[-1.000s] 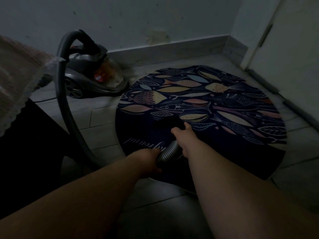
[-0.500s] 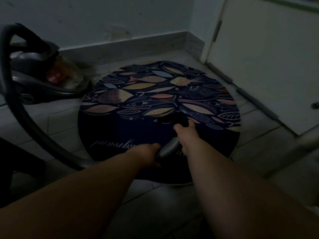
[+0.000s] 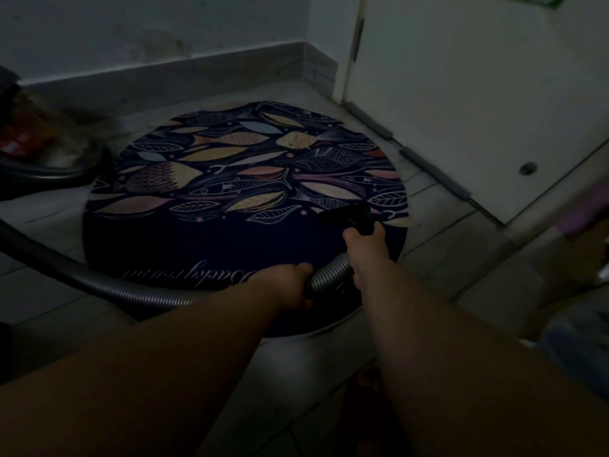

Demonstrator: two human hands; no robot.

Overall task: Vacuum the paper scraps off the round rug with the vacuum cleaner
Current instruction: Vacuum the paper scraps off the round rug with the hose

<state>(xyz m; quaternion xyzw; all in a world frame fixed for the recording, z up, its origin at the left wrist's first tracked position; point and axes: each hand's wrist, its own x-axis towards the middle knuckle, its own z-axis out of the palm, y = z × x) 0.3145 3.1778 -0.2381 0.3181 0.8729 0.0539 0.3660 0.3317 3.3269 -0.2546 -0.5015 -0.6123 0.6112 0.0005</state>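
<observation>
The black nozzle (image 3: 349,216) sits on the near-right part of the round rug (image 3: 230,192), which lies on the tiled floor (image 3: 438,222) next to a white door (image 3: 461,94). The person's right hand (image 3: 364,247) has its fingers wrapped round the nozzle's neck, and the left hand (image 3: 290,286) is curled round the ribbed hose (image 3: 328,275) just behind it. The vacuum cleaner (image 3: 43,156) is off the rug's left edge, pretty blurry.

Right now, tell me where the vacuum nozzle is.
In the head view, the nozzle is over the right side of the round rug, just beyond the right hand gripping it, toward the door.
</observation>
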